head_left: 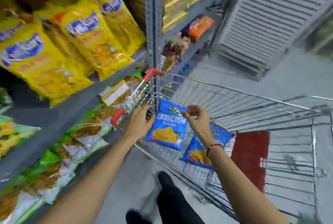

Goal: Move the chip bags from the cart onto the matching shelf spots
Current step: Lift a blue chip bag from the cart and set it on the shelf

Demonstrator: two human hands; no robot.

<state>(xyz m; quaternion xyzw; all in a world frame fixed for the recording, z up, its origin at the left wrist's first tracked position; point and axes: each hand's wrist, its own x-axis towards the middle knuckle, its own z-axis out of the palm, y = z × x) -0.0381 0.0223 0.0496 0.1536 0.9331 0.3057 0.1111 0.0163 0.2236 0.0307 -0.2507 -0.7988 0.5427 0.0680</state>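
A blue chip bag (pixel 167 126) hangs over the near left corner of the wire cart (pixel 252 97). My right hand (pixel 196 119) pinches its top edge between thumb and fingers. My left hand (pixel 139 121) is at the bag's left edge, fingers spread, touching or nearly touching it beside the cart's rim. A second blue chip bag (pixel 200 151) lies in the cart under my right wrist, partly hidden by my forearm. The picture is blurred by motion.
Grey shelves on the left hold yellow snack bags (pixel 81 33) above and green-and-white bags (pixel 72 142) below. An upright shelf post (pixel 153 25) stands by the cart's corner. A dark red object (pixel 250 151) lies in the cart. My dark shoes (pixel 167 193) are on the grey floor.
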